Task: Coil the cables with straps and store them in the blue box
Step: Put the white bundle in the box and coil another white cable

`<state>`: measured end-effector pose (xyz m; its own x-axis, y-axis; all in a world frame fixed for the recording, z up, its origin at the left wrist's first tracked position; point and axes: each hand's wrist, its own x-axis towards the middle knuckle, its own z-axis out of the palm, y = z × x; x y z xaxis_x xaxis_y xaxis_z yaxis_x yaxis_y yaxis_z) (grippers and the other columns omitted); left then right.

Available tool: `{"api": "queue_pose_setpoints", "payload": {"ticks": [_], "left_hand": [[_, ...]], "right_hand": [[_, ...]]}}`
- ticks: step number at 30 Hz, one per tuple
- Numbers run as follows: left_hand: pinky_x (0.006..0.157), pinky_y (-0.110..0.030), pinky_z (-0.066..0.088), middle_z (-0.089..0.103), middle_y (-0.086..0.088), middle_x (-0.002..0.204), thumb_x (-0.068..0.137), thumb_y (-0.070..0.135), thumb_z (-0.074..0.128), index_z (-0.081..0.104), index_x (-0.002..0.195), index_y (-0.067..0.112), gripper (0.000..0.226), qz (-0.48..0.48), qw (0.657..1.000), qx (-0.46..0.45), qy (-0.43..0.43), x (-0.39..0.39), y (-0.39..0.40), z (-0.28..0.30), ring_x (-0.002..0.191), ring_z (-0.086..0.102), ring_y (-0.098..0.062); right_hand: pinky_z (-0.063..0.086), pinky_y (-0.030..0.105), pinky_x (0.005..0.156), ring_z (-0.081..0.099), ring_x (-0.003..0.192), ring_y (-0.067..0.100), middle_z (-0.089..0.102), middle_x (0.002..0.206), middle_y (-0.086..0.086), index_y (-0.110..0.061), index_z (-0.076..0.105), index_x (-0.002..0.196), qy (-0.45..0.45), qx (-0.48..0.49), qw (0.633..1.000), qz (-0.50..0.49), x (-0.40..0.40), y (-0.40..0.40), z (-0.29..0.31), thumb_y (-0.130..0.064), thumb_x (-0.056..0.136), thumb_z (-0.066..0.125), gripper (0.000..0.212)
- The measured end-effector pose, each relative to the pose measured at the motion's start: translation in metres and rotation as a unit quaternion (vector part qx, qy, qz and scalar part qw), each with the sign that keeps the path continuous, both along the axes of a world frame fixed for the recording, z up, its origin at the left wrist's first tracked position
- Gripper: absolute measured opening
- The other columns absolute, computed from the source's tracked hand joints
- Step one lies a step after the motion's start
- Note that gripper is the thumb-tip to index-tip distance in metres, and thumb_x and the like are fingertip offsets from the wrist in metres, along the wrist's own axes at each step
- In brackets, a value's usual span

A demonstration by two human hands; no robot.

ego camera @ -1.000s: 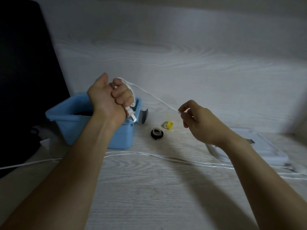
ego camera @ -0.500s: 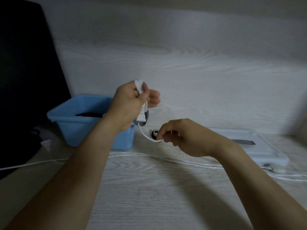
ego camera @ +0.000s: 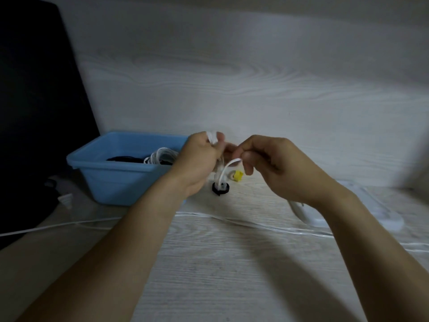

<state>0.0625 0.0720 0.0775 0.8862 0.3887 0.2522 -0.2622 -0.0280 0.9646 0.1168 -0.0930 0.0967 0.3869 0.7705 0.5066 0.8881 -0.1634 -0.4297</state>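
My left hand [ego camera: 197, 159] grips a small coil of white cable, whose loops show above my fingers. My right hand [ego camera: 274, 163] pinches the free end of the same white cable [ego camera: 226, 169], which curves down between the two hands. The blue box [ego camera: 120, 180] stands just left of my left hand, and in it lie a coiled white cable [ego camera: 160, 155] and a black cable [ego camera: 125, 159]. A black strap roll [ego camera: 220, 188] lies on the table below the hands.
A small yellow piece [ego camera: 238, 176] sits beside the strap roll. A long white cable [ego camera: 255, 225] runs across the table in front of the box. A white flat device [ego camera: 371, 212] lies at the right. A dark panel [ego camera: 34, 112] fills the left side.
My right hand has risen and come close to my left hand, bringing the cable's end up. My left hand has dropped slightly and moved right, with more cable wound on it.
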Motion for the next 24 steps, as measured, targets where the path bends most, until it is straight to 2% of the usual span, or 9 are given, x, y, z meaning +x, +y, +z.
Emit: {"api": "queue_pose_setpoints", "payload": {"ticks": [2,4,9,15,16,18,20,21,24], "left_hand": [[0.072,-0.036,0.060,0.067,-0.013,0.082,0.101,-0.004,0.040,0.048,0.086,0.010,0.022,0.067,0.981,-0.170,-0.062,0.010,0.001,-0.004,0.064,0.069,-0.020],[0.077,-0.037,0.060,0.065,-0.014,0.085,0.100,-0.009,0.039,0.046,0.088,0.007,0.021,0.110,0.955,-0.254,-0.112,0.016,0.004,-0.007,0.064,0.070,-0.018],[0.075,-0.030,0.061,0.063,-0.012,0.093,0.097,-0.010,0.046,0.050,0.104,-0.004,0.010,0.161,0.955,-0.211,-0.132,0.020,-0.014,-0.018,0.066,0.071,-0.011],[0.062,-0.032,0.061,0.068,-0.010,0.075,0.103,-0.001,0.039,0.041,0.090,0.013,0.020,0.117,0.925,-0.336,-0.134,0.015,-0.023,-0.010,0.057,0.070,-0.017],[0.055,-0.028,0.059,0.068,-0.007,0.071,0.103,-0.001,0.039,0.041,0.089,0.014,0.020,0.117,0.938,-0.306,-0.113,0.014,-0.024,-0.010,0.053,0.067,-0.014],[0.045,-0.020,0.051,0.065,-0.003,0.070,0.103,0.000,0.039,0.044,0.091,0.012,0.017,0.103,0.983,-0.143,-0.041,0.012,-0.025,-0.015,0.045,0.059,-0.008],[0.042,-0.019,0.043,0.063,0.001,0.064,0.101,0.001,0.043,0.051,0.095,0.004,0.011,0.035,0.998,0.037,0.030,0.006,-0.026,-0.020,0.042,0.053,-0.008],[0.041,-0.020,0.039,0.062,0.000,0.061,0.099,-0.001,0.045,0.054,0.092,0.003,0.013,-0.028,0.995,0.077,0.053,0.003,-0.025,-0.021,0.042,0.050,-0.010],[0.049,-0.028,0.033,0.057,-0.011,0.065,0.098,0.005,0.037,0.055,0.086,0.008,0.022,-0.259,0.959,0.001,0.116,-0.008,-0.023,-0.014,0.048,0.045,-0.016]], "right_hand": [[0.038,0.010,0.056,0.053,0.055,-0.001,0.064,0.073,-0.008,-0.015,0.068,0.100,0.009,-0.061,0.998,-0.014,-0.001,-0.005,0.005,-0.005,0.102,0.046,0.024],[0.038,0.010,0.058,0.052,0.059,0.000,0.062,0.072,-0.010,-0.020,0.068,0.098,0.015,-0.130,0.991,-0.007,-0.001,-0.009,0.008,-0.006,0.102,0.046,0.026],[0.040,0.013,0.062,0.051,0.062,0.001,0.062,0.070,-0.014,-0.029,0.069,0.091,0.070,-0.282,0.957,0.025,-0.004,-0.019,0.016,-0.016,0.101,0.050,0.025],[0.040,0.018,0.070,0.051,0.065,-0.001,0.064,0.069,-0.017,-0.033,0.071,0.093,0.081,-0.431,0.898,-0.014,-0.004,-0.024,0.013,-0.020,0.099,0.051,0.024],[0.040,0.017,0.070,0.051,0.065,-0.002,0.064,0.069,-0.017,-0.032,0.071,0.093,0.082,-0.430,0.899,-0.013,-0.005,-0.025,0.014,-0.020,0.099,0.051,0.024],[0.039,0.015,0.066,0.051,0.062,-0.002,0.064,0.070,-0.015,-0.029,0.072,0.094,0.094,-0.395,0.914,0.016,-0.006,-0.026,0.018,-0.017,0.099,0.052,0.024],[0.040,0.017,0.061,0.049,0.060,0.003,0.066,0.073,-0.010,-0.022,0.072,0.097,0.127,-0.288,0.948,0.051,-0.007,-0.027,0.022,-0.011,0.100,0.053,0.023],[0.039,0.017,0.059,0.049,0.059,0.005,0.067,0.074,-0.007,-0.019,0.072,0.098,0.143,-0.212,0.965,0.057,-0.005,-0.027,0.023,-0.007,0.100,0.052,0.023],[0.042,0.014,0.062,0.061,0.064,0.004,0.071,0.076,0.000,-0.014,0.072,0.098,0.137,-0.039,0.990,0.019,0.003,-0.023,0.018,-0.005,0.100,0.054,0.020]]}}
